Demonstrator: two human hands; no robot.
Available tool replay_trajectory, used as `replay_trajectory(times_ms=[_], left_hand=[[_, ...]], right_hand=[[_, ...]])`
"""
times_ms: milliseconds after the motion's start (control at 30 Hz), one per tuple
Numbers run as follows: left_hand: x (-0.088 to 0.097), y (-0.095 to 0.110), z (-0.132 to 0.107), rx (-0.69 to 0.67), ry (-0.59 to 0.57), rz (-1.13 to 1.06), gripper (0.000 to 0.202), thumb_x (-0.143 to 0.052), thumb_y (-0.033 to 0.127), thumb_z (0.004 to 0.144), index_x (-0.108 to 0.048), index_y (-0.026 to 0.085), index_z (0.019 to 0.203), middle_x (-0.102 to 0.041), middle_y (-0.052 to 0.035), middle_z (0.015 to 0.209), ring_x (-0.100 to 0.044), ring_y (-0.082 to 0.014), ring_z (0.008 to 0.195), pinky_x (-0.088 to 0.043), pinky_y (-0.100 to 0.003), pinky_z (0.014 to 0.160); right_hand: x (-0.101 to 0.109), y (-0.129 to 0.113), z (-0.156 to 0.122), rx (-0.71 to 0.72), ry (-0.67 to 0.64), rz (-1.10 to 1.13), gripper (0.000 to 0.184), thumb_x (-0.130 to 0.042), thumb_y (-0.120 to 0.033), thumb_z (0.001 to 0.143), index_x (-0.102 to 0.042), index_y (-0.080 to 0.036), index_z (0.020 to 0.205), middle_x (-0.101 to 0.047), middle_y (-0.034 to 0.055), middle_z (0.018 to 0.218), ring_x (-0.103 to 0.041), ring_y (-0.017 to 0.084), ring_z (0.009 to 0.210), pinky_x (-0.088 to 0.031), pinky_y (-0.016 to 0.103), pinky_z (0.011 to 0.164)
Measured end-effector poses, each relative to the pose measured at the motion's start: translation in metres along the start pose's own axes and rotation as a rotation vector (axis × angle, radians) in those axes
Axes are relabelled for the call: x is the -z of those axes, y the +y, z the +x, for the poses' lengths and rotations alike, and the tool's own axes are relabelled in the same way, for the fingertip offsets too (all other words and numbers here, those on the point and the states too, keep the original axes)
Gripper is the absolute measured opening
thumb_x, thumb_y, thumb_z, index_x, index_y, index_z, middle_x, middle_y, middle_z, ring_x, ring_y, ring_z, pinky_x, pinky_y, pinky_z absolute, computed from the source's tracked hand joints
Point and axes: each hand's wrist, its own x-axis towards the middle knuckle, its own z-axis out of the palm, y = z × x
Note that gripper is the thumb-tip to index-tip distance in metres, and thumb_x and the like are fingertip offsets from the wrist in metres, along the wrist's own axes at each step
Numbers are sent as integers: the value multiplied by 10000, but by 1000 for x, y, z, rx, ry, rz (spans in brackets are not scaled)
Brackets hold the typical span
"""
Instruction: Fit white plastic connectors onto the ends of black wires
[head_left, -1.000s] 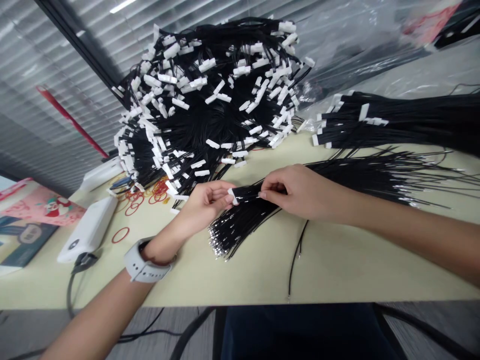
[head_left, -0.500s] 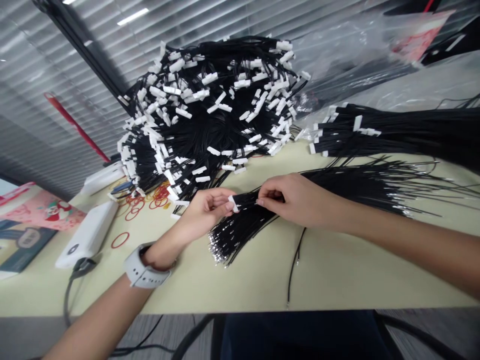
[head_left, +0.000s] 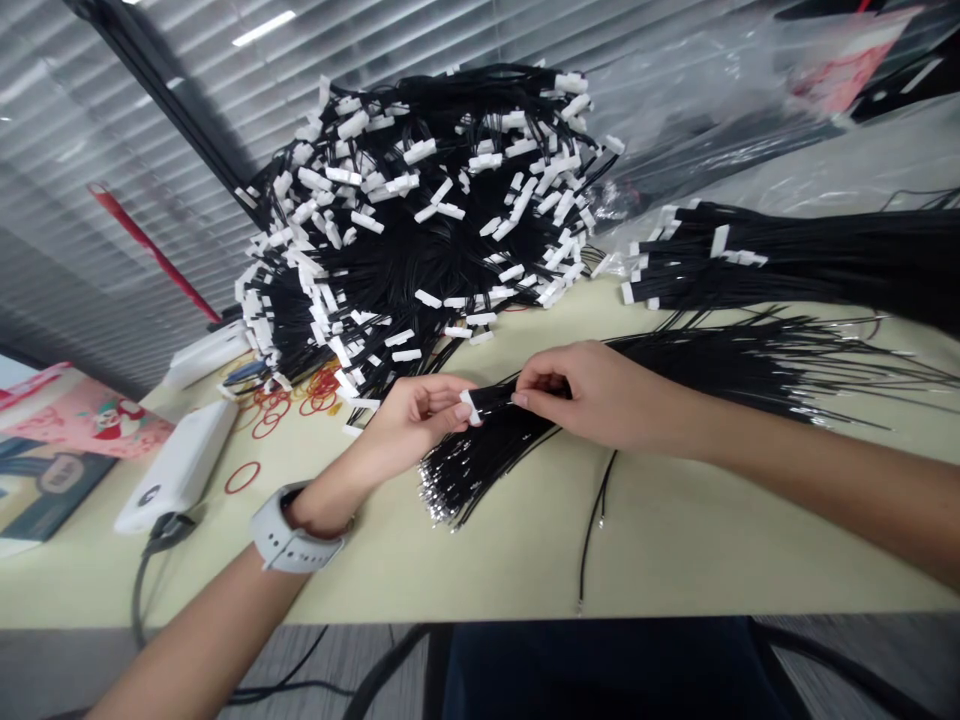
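My left hand (head_left: 414,412) pinches a small white connector (head_left: 471,405) between thumb and fingers. My right hand (head_left: 592,393) pinches black wires (head_left: 496,398) that run into that connector, the two hands almost touching. Under them lies a loose bundle of black wires with bare metal tips (head_left: 465,475), fanning toward the table's front. A grey watch (head_left: 289,535) sits on my left wrist.
A big heap of black wires with white connectors (head_left: 420,220) fills the back of the cream table (head_left: 675,550). More connector-fitted bundles (head_left: 750,262) lie at the right. Red rubber bands (head_left: 277,410), a white power bank (head_left: 180,462) and a single loose wire (head_left: 596,520) lie nearby.
Both hands stay pinched together at the connector with only slight finger shifts. The view has moved a little.
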Motion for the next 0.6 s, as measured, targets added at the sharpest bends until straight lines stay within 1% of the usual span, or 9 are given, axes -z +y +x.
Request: replay_trajectory(times_ms=[233,600], left_hand=[[0,-1,0,17,14,-4,124,-616,141,759,-643,119,878,-651,-27,673,-585,-105,612,-476,-211,578],[0,-2,0,57,6,-94,129,-640,139,752,-663,128,878,-662,-17,684,-588,-84,613,-475,-182,594]], right_hand=[[-4,2,0,1,19,-1,170,-501,-249,789,-612,-171,686,-582,-21,602,-463,81,504,-329,239,524],[-6,3,0,24,7,21,173,-496,-245,794,-608,-166,689,-581,-22,608,-465,78,514,-330,234,524]])
